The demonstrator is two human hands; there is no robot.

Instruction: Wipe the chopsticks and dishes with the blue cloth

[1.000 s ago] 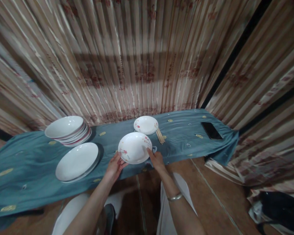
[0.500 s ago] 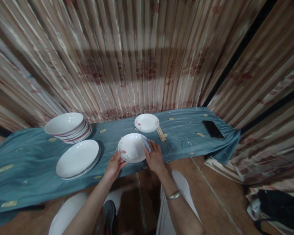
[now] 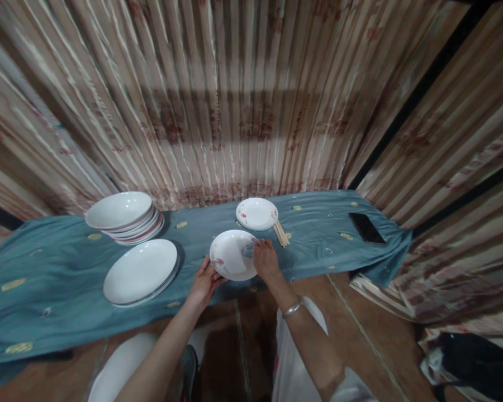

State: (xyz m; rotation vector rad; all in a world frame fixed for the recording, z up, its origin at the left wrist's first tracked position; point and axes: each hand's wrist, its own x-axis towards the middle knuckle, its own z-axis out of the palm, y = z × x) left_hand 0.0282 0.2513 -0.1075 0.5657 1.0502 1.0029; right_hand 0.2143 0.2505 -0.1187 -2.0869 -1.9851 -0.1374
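Observation:
My left hand (image 3: 204,280) grips a white plate (image 3: 231,255) with a small floral print by its lower left rim, thumb at the edge and fingers beneath. The plate is held tilted over the front part of the table. My right hand (image 3: 266,259) is closed at the plate's right side, with a pale blue cloth (image 3: 248,248) showing against the inner surface by the fingers. Most of the cloth is hidden by those fingers. Just behind lies another flowered plate (image 3: 257,213), and a bundle of wooden chopsticks (image 3: 281,234) rests beside it.
A stack of large white bowls (image 3: 119,211) stands at the back left, with stacked white plates (image 3: 141,272) in front. A black phone (image 3: 366,228) lies on the right of the teal-covered table (image 3: 318,223). A pleated curtain (image 3: 243,111) hangs behind. A dark bag (image 3: 473,357) is at lower right.
My right hand has curled tighter and drawn in at the plate's right rim, and the cloth now shows farther inside the plate. The whole view has shifted slightly.

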